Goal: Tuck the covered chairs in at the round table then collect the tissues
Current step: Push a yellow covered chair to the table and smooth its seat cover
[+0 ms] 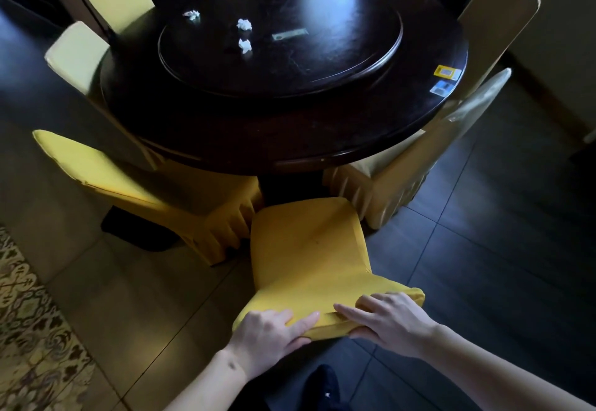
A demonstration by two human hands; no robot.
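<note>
A yellow covered chair (309, 249) stands in front of me, its seat just short of the dark round table (290, 133). My left hand (267, 336) grips the top of its backrest at the left. My right hand (390, 323) holds the same backrest top at the right, fingers over the fabric and thumb under the edge. Three crumpled white tissues lie on the table: one (192, 14) at the far left, one (244, 24) and one (245, 45) on the raised turntable (322, 65).
Other covered chairs ring the table: one at near left (129, 191), one at near right (403, 178), several more around the far side. Two stickers (446, 72) sit on the table's right rim. A patterned rug (29, 330) lies left. My dark shoe (322, 388) is below.
</note>
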